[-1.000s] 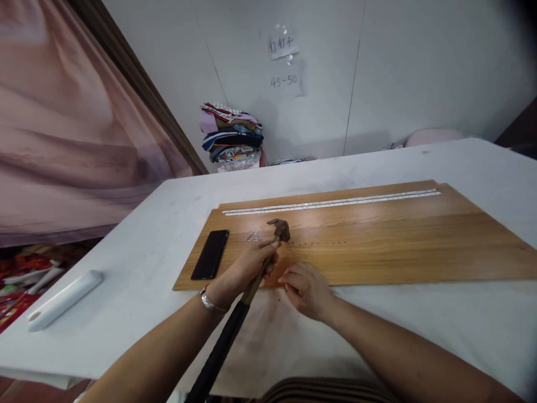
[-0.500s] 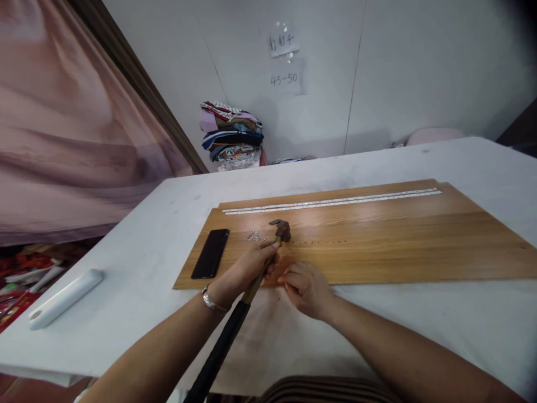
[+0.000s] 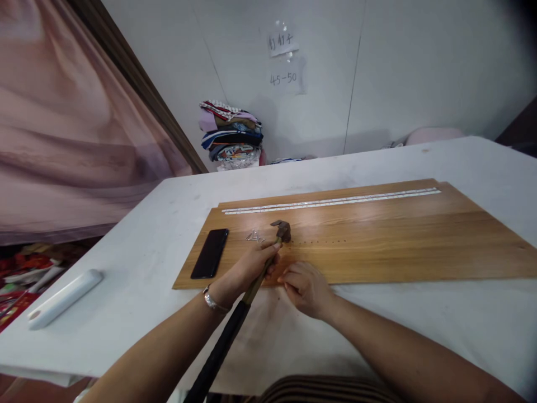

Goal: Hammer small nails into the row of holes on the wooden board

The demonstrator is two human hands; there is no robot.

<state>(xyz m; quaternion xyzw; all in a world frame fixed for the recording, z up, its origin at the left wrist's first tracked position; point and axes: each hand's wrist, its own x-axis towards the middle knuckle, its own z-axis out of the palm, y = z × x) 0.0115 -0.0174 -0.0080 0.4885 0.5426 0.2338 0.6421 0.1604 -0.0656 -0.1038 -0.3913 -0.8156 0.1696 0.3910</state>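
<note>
**Wooden board (image 3: 398, 235) on the bench (image 3: 146, 235), hammer (image 3: 240, 314) in the left hand (image 3: 251, 262)**

At the back, a pale wall (image 3: 390, 73). On the left side, hanging in folds, a pink curtain (image 3: 75, 123). In front of both, the bench with its white cover, and lying flat on it, the long brown wooden board. Along the far part of the board, almost parallel to its far edge, two thin white strips (image 3: 331, 202). At the far edge of the bench, piled up, folded clothes (image 3: 232, 137) of many colours.

Slanting from the lower edge of the view up to above the board, the hammer, with claw toward the left; cannot tell whether touching the wood with its head. Left fingers wrapped around the handle, grasping it just below the head. Near the board's front edge, the right hand (image 3: 306, 285), fingers curled inward; cannot tell whether fully clenched or holding something small.

Well apart at the left, a white elongated object (image 3: 65, 300). On the board's left end, a dark phone (image 3: 210, 253). On the left wrist, a silvery bracelet (image 3: 210, 299). Between phone and hammer head, a small heap of nails (image 3: 254, 236). Smallest of all, to the right of the hammer head, a row of dark dots (image 3: 318, 242).
</note>
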